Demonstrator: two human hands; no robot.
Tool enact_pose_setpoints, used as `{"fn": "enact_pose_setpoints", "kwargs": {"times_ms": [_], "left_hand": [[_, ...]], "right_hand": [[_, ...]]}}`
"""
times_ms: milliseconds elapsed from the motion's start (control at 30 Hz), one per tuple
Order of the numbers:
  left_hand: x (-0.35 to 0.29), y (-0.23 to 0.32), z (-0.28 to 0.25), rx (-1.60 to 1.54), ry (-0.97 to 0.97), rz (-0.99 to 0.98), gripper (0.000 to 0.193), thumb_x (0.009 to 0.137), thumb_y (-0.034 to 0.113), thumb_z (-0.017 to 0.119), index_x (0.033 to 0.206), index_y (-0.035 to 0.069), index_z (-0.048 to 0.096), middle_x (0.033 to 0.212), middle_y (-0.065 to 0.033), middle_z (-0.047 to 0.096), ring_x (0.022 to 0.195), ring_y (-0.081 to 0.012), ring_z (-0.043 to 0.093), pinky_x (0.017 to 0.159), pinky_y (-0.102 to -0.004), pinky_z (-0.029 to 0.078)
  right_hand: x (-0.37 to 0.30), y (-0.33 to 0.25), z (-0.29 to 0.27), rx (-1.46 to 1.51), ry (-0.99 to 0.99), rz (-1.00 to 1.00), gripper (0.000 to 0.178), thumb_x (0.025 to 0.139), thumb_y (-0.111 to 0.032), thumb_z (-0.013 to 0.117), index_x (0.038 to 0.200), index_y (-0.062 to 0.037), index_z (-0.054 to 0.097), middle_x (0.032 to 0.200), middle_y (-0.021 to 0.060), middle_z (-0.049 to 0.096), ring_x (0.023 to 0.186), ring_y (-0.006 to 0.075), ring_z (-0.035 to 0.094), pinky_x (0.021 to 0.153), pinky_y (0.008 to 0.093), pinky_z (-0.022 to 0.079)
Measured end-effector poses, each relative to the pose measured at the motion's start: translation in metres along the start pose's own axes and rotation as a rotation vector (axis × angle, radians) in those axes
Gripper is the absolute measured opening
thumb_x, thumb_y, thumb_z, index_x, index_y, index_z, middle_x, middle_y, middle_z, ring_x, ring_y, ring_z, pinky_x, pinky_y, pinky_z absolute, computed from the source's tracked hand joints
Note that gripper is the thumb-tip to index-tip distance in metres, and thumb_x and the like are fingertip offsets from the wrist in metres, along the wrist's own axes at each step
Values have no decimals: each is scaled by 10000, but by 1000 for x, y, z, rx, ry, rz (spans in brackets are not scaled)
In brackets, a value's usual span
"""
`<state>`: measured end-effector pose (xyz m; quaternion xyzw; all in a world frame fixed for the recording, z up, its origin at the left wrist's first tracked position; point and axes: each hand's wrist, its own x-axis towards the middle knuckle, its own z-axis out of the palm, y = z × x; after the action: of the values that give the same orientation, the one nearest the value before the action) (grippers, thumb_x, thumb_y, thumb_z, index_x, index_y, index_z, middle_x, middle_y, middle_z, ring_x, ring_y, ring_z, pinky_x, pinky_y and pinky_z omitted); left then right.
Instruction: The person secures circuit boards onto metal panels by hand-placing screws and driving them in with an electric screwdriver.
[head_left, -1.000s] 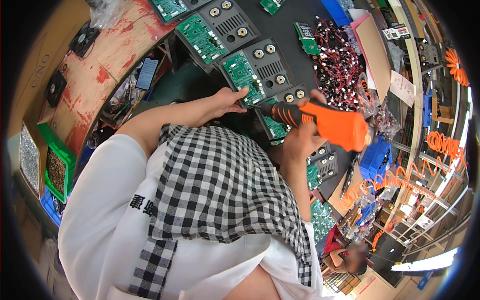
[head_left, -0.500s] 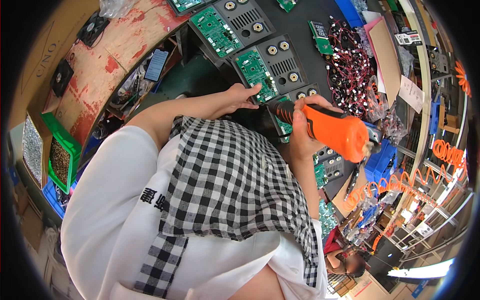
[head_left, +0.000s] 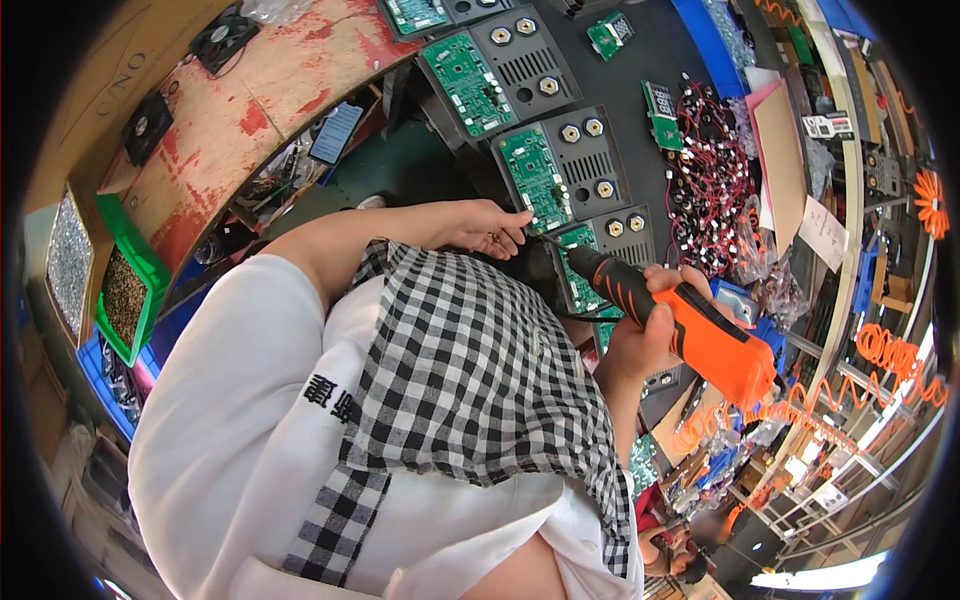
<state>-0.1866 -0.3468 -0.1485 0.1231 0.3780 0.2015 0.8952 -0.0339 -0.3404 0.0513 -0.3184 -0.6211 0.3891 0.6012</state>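
My right hand (head_left: 645, 338) is wrapped round an orange and black power screwdriver (head_left: 722, 345), its black nose slanting to the upper left. The thin bit points at the fingertips of my left hand (head_left: 488, 228). My left hand is curled, with several tiny dark pieces that look like screws in its fingers; thumb and forefinger are close to the bit's tip. Just beyond both hands, a green circuit board (head_left: 533, 170) sits on a dark slotted panel (head_left: 597, 180) with brass-coloured fittings. Another board (head_left: 578, 262) lies partly behind the screwdriver's nose.
More panels with boards (head_left: 465, 85) line the bench. Beyond them lie a small display board (head_left: 660, 112) and a heap of red and black wired parts (head_left: 705, 180). At left are a green bin (head_left: 135, 280) of small pieces and black fans (head_left: 148, 128). An orange coiled hose (head_left: 885, 350) hangs right.
The view has shifted, so the bench appears farther right and lower. The screwdriver's rear end has dropped and its nose tilts up more. My left hand has turned, showing the small pieces in its fingers.
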Motion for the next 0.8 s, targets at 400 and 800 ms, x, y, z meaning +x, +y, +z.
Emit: {"fn": "enact_pose_setpoints", "kwargs": {"times_ms": [400,800], "left_hand": [[-20,-7,49,1217,657,761,201,644,170,623,839,144,582,675,-69,577,654,-245,554,571,-348,429],[-7,-21,73,1905,558,1169,52,664,140,491,683,92,495,598,-20,502,605,-207,537,508,-315,446]], "right_hand": [[-15,1,-17,-63,40,45,366,685,-56,477,1017,42,360,895,165,473,696,214,482,704,369,410],[-34,-42,-77,-50,136,40,372,670,-108,526,953,-80,287,901,132,447,676,186,440,639,362,405]]}}
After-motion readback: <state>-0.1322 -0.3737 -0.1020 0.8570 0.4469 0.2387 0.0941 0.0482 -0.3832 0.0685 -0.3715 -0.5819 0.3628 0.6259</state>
